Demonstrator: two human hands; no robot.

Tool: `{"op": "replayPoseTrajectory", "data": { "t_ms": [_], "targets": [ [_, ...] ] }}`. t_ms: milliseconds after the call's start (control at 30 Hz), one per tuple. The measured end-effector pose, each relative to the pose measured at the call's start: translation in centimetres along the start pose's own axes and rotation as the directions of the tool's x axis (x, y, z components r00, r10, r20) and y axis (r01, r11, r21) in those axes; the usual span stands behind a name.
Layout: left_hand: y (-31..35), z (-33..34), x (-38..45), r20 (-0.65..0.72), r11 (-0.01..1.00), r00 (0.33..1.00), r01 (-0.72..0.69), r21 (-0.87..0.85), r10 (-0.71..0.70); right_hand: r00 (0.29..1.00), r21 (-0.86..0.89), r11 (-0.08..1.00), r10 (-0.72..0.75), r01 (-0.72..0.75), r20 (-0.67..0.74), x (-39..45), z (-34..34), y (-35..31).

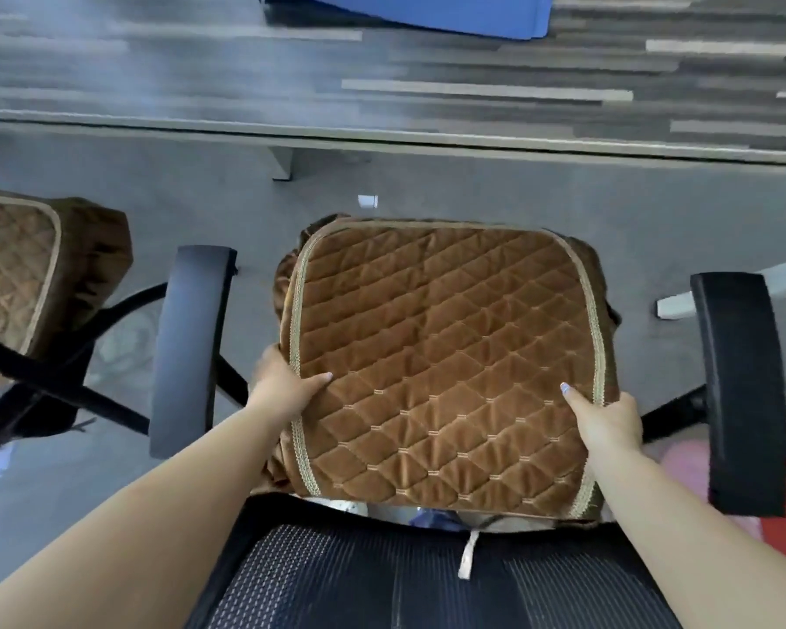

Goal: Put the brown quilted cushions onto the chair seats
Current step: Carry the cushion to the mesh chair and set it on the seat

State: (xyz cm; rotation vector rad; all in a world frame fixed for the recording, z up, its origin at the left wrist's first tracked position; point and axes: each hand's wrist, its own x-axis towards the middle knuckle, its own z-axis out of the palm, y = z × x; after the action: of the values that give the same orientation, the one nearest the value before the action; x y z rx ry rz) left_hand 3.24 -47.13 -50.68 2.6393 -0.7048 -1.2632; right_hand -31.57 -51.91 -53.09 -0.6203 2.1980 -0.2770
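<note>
grey carpet spreads under a desk edge (382, 133). both hands grasp the cushion (445, 356) lying on the chair seat between the armrests: left hand (284, 383) pinching its left edge, right hand (609, 422) its right edge. next it likely needs squaring and its skirt tucked down. another cushion (14, 270) sits far left.

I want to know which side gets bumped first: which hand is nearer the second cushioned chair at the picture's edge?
Left. The left hand grips the cushion on the side facing the second cushioned chair; the right hand grips the opposite side, farther off.
</note>
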Motion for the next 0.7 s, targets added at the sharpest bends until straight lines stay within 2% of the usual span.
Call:
{"op": "replayPoseTrajectory", "data": {
  "t_ms": [133,233,467,600,700],
  "targets": [
    [-1.0,1.7,1.9,-0.046,0.985,0.997,0.067,0.16,-0.06,1.0,-0.043,0.999,-0.018,0.018,0.011,0.9,1.3,1.8],
    [-2.4,3.1,2.7,-0.044,0.973,0.996,0.081,0.218,-0.073,1.0,-0.041,0.999,-0.011,0.011,0.005,1.4,1.8,3.1],
    [-3.3,4.6,2.9,-0.006,0.979,0.998,0.063,0.191,-0.063,1.0,-0.001,1.0,0.009,-0.009,0.012,1.5,2.3,3.8],
    [-2.6,4.7,3.1,-0.067,0.993,0.994,-0.077,0.094,0.083,0.991,0.023,0.991,-0.135,0.136,-0.017,1.4,1.9,1.5],
    [-1.8,4.6,4.2,-0.046,0.993,0.992,-0.114,0.038,0.116,0.968,-0.041,0.968,-0.249,0.249,-0.007,2.2,1.9,-0.8]
  ]
}}
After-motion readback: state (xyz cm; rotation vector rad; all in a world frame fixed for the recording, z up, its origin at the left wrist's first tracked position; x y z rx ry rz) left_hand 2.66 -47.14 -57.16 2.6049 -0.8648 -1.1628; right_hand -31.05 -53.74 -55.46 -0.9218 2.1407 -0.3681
